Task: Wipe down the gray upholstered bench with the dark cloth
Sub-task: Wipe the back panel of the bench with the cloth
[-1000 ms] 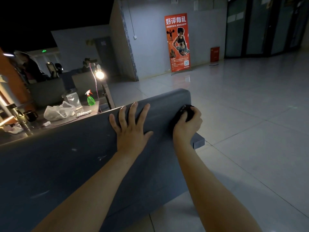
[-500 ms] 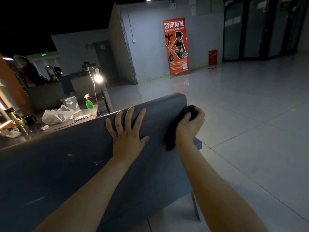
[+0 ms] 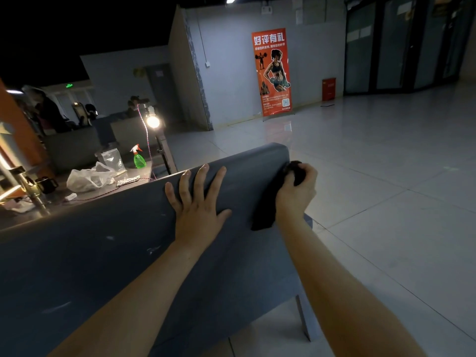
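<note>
Looking down at a gray bench (image 3: pixel 123 258) in a dim hall. Bracing it with the left hand (image 3: pixel 198 207), laid flat on the top edge, fingers straight and spread, likely for steadiness. Clutching the dark cloth (image 3: pixel 264 212) in the right hand (image 3: pixel 296 194), fingers curled tight round it, pressed to the bench's far right end, presumably to rub that corner. Cannot see the bench's left end, cut off. Hard to make out faint pale marks on the upholstery.

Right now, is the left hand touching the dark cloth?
Apart. The head view shows bare bench between the left hand and the dark cloth.
</note>
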`<action>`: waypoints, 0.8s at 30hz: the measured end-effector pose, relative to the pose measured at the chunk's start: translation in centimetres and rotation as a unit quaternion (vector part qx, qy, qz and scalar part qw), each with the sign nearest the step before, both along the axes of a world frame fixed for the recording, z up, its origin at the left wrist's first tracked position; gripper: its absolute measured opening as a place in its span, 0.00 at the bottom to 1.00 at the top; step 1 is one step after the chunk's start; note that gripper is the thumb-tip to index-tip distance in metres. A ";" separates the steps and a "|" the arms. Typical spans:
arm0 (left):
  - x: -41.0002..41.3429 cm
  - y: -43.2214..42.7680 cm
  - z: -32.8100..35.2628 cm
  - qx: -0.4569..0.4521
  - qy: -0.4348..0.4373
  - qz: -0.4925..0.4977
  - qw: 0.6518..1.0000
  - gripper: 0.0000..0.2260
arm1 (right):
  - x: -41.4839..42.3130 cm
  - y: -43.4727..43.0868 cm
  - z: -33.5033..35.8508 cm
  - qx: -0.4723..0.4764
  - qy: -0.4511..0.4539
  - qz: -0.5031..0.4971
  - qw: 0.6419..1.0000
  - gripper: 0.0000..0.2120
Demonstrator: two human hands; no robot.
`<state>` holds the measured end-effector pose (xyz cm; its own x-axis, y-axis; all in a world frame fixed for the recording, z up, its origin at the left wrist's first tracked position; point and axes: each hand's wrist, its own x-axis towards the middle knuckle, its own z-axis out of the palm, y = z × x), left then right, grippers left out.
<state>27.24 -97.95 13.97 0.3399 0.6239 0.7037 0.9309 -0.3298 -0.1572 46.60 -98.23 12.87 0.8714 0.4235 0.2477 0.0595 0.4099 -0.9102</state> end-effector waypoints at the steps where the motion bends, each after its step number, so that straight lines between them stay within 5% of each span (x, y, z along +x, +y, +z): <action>1: 0.0 0.1 0.0 -0.002 0.001 0.000 1.000 0.50 | 0.3 0.4 0.2 -0.003 -0.001 0.004 1.000 0.12; 11: -1.4 -1.4 1.1 -0.092 0.035 -0.037 0.994 0.49 | -12.6 -2.4 -6.4 0.006 -0.159 0.220 0.962 0.17; 19: -8.5 -3.0 1.3 -0.021 -0.010 0.014 1.000 0.51 | -8.4 -3.0 1.1 0.079 -0.190 0.112 0.972 0.11; 24: -9.1 -2.5 0.8 -0.008 -0.012 0.009 1.000 0.51 | -12.9 -1.2 0.9 0.073 -0.350 0.059 0.932 0.11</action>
